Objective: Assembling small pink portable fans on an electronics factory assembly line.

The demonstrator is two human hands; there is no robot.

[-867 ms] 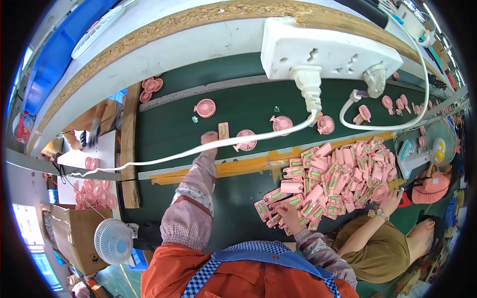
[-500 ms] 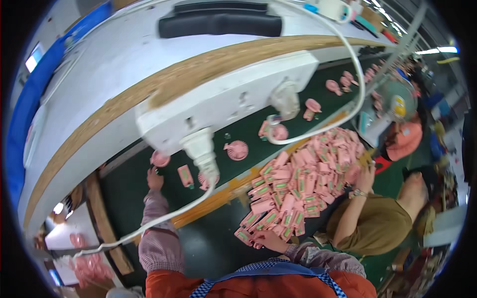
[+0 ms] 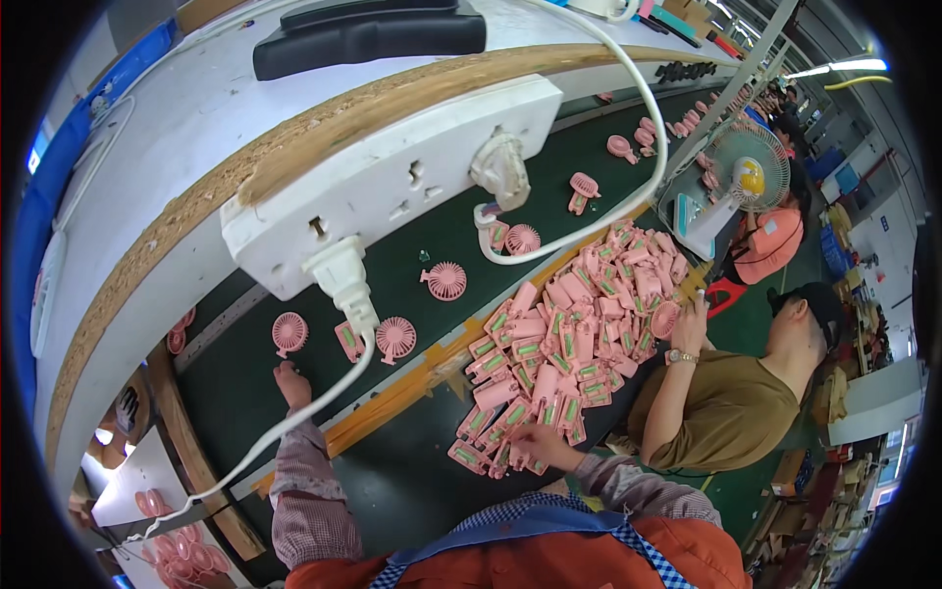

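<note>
My left hand reaches over the dark green conveyor belt, fingers apart, just short of a round pink fan head. At the near edge of a large heap of pink handle casings, many with green strips, is my right hand. Its fingers are closed on a pink casing, partly hidden by the hand. More fan parts lie along the belt, including a fan head next to a pink casing, and another fan head.
A white power strip with a plug and hanging cable juts over the belt below a shelf. To the right a co-worker in a brown shirt handles a fan head at the heap. Beyond stands a desk fan.
My view has shifted, showing more of the co-worker. My left hand has drawn back slightly from the fan head. My right hand has moved a little up into the heap's near edge.
</note>
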